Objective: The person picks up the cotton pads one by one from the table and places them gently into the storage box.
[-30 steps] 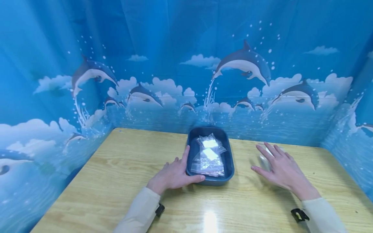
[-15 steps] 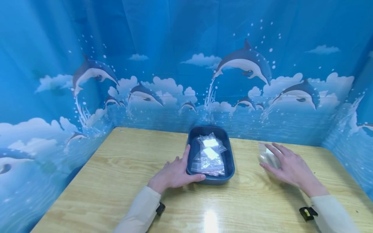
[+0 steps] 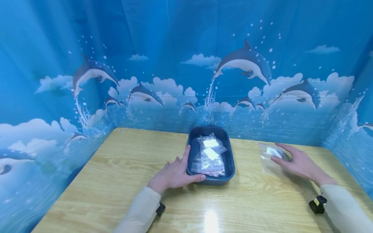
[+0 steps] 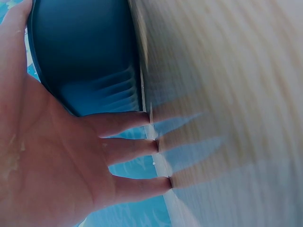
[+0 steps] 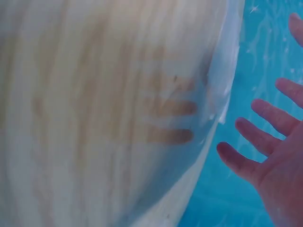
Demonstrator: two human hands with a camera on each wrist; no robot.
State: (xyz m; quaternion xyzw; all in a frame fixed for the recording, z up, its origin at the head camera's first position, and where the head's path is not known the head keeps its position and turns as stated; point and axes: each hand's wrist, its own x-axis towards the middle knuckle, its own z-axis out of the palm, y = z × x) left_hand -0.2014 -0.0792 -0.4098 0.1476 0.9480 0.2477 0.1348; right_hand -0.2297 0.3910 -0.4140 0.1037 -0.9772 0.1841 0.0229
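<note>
My left hand (image 3: 172, 174) rests against the near left corner of a dark blue plastic box (image 3: 232, 170), thumb along its front rim. In the left wrist view its fingers (image 4: 130, 150) are spread and straight, tips down at the table, beside the box wall (image 4: 90, 52). Several clear zip bags (image 3: 210, 158) with white labels lie in the box. On the right, a single clear zip bag (image 3: 267, 160) lies on the table. My right hand (image 3: 303, 164) is at its right edge, thumb and forefinger apart. The right wrist view shows straight, spread fingers (image 5: 258, 137) holding nothing.
The wooden table (image 3: 116, 168) carries the box near its back edge. A blue curtain with dolphins (image 3: 175, 64) hangs behind the table and along both sides. Black straps with small devices (image 3: 317, 204) sit at the wrists.
My right hand has moved right across the zip bag, uncovering more of it, and has turned so the thumb and forefinger are at its right side. My left hand stays at the box.
</note>
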